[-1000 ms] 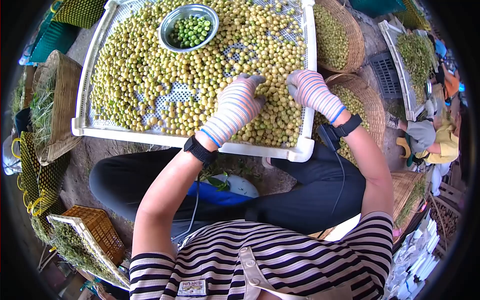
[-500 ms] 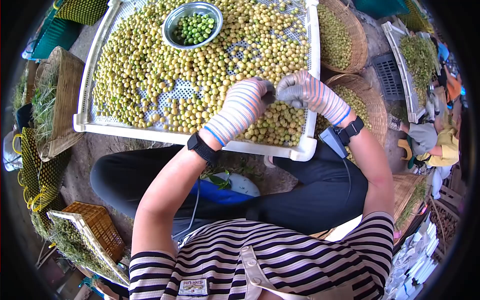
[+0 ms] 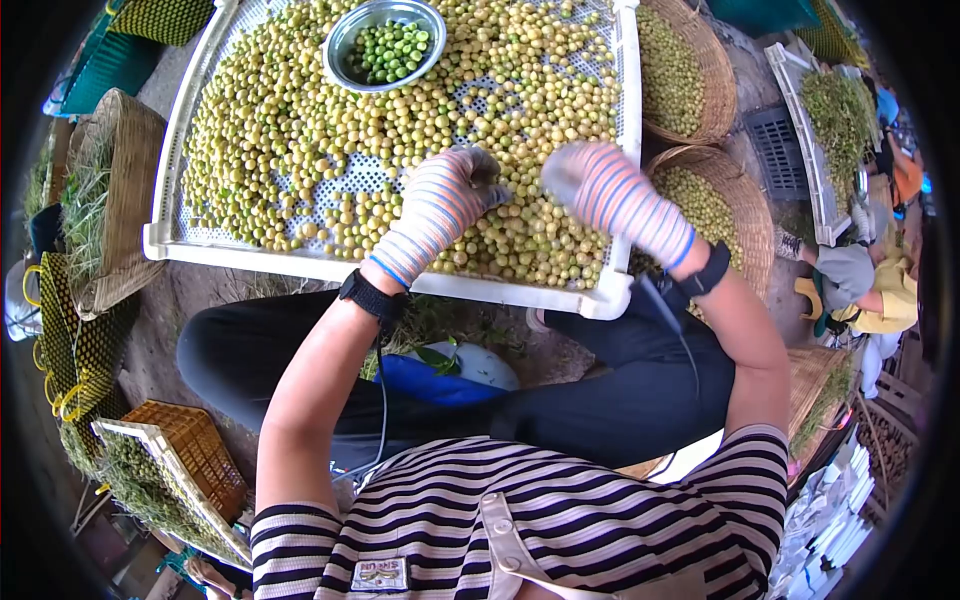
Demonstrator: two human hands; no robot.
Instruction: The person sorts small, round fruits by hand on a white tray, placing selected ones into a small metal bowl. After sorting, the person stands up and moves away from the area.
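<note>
Small round yellow-green fruits point(image 3: 300, 150) cover a white perforated tray point(image 3: 400, 280) in front of me. A metal bowl point(image 3: 333, 62) of greener fruits stands among them near the far side. My left hand point(image 3: 440, 200), in a striped glove with grey fingertips, hovers low over the fruits near the tray's middle. Its fingers are curled, with a gap between thumb and fingertips. My right hand point(image 3: 610, 190), gloved alike, is above the tray's right part, its palm side down. Motion smears its fingers, so I cannot tell what they hold, if anything.
Woven baskets point(image 3: 735, 185) of similar fruits stand against the tray's right side. A tall basket point(image 3: 130, 190) with grassy stems is at the left, a yellow crate point(image 3: 205, 460) lower down. My crossed legs point(image 3: 270, 350) are under the near edge. Another person point(image 3: 890, 300) sits far right.
My hands were together over the tray's right part. Now they are apart: the left has moved left, and its thumb and fingers have parted. The right has turned and its fingers are blurred.
</note>
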